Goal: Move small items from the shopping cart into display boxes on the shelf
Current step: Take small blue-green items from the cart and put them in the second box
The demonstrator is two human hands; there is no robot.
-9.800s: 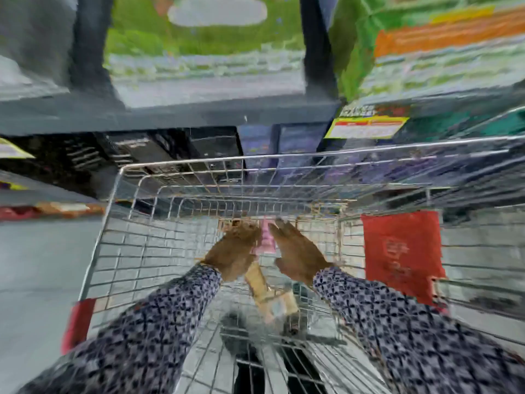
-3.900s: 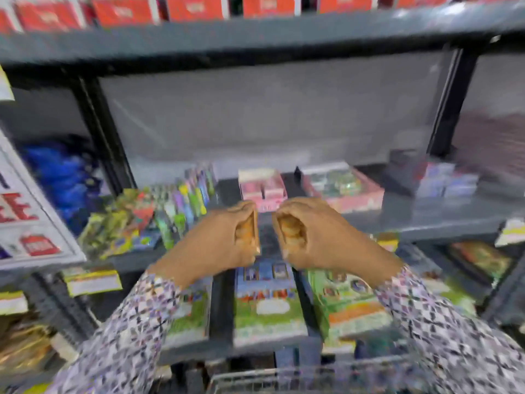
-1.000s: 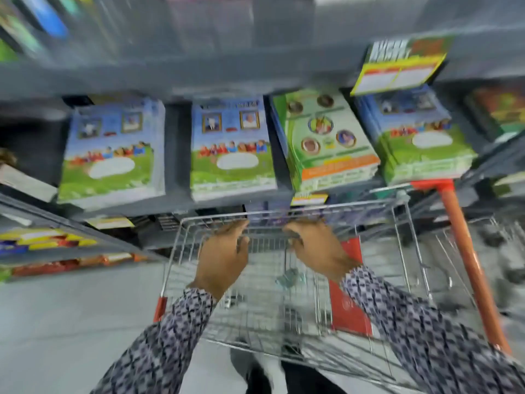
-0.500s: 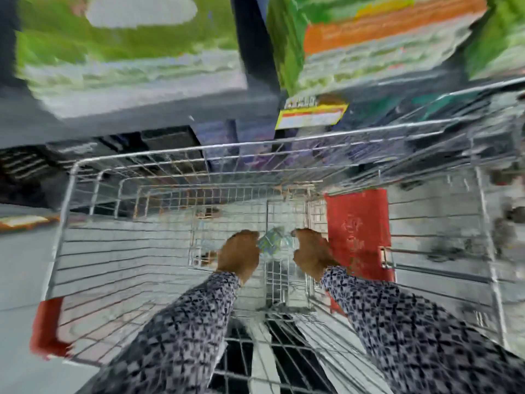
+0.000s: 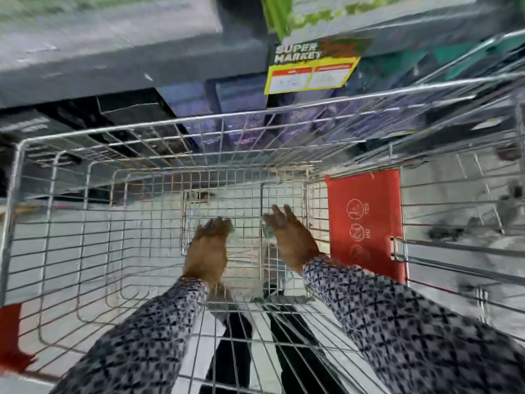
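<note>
Both my hands reach down into the wire shopping cart [image 5: 199,122], near its bottom. My left hand [image 5: 207,251] has its fingers curled over a small greenish item [image 5: 230,225], most of which is hidden by the fingers. My right hand [image 5: 291,240] is a little to the right with its fingers spread. A small blue and yellow item [image 5: 267,231] shows beside its thumb, and I cannot tell whether the hand grips it. The picture is blurred, so the items' shapes are unclear.
A grey shelf edge [image 5: 127,66] runs above the cart, with a yellow price tag [image 5: 311,72] hanging from it and dark boxes below. A red plastic flap [image 5: 365,223] hangs on the cart's right wall. Grey floor shows at the left.
My hands were close together around one greenish item half a second ago and have moved apart. The left hand now covers the greenish item and the right hand's fingers have spread.
</note>
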